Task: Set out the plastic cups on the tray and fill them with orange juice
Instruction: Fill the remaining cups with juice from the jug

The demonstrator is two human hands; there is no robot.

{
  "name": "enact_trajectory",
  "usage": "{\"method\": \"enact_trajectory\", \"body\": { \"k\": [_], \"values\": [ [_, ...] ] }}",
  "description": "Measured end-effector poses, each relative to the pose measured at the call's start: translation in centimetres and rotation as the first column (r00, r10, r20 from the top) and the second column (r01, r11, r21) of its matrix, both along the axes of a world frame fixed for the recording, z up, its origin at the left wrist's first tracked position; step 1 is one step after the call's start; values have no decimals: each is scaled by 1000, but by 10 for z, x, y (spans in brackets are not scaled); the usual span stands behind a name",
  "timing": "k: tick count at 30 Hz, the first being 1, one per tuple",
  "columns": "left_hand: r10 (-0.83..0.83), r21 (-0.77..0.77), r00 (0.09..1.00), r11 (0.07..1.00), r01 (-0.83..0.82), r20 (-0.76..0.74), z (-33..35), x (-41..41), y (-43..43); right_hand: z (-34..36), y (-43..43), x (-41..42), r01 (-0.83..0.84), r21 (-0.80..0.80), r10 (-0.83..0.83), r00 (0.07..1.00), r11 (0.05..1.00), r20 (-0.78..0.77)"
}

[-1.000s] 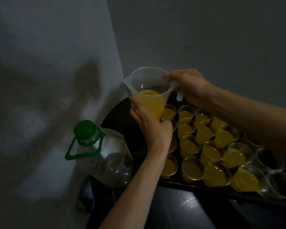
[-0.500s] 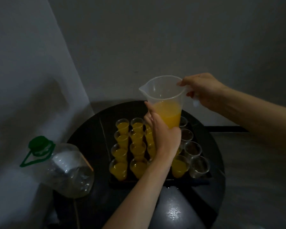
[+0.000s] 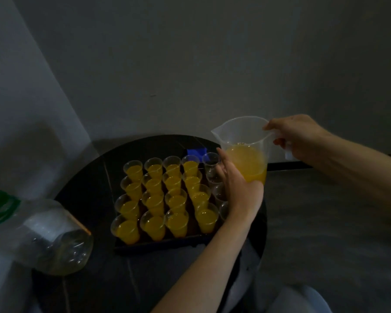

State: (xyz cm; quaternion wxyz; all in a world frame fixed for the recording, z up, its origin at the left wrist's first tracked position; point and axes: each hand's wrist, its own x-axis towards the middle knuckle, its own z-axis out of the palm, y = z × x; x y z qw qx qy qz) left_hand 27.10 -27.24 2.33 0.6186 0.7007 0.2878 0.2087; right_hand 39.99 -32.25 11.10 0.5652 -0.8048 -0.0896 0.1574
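Grey walls [image 3: 190, 64] meet in a dim corner behind the round dark tabletop [image 3: 88, 222], and the poor light swallows most fine detail. The dark tray [image 3: 158, 243] barely stands out from the tabletop; you can read only its near rim. On it stand sixteen filled cups [image 3: 174, 199] in four columns, each holding orange juice [image 3: 246, 163] like that in the jug. A fifth column of clear empty cups [image 3: 210, 160] runs along the tray's right side, but your left hand [image 3: 239, 188] and forearm cover most of it, so you cannot count them. Something blue [image 3: 196, 152] lies just behind the tray; what it is cannot be told. At the left a big clear bottle [image 3: 43, 236] with a green cap is blurred and cut off by the frame edge.

The jug [image 3: 244, 136] is in the air just right of the tray's far right corner, over the tabletop's edge. It stands upright, long axis vertical, about half full, spout pointing left toward the cups and handle to the right. Your right hand [image 3: 296, 136] has its fingers [image 3: 280, 141] wrapped round the handle, thumb on the rim – the handle itself is mostly hidden. Your left fingers [image 3: 221, 163] lie nearly straight against the jug's left wall, steadying it low down
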Motion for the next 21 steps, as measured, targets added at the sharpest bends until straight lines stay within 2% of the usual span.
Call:
{"method": "enact_trajectory", "body": {
  "k": [6,21],
  "values": [
    [-32,-100,999,994,33,15,-12,28,-12,-11,-10,23,61,-54,-60,998,997,7],
    [25,-279,999,960,-12,43,-41,95,13,-34,23,84,44,-108,-40,998,993,42]
  ]
}}
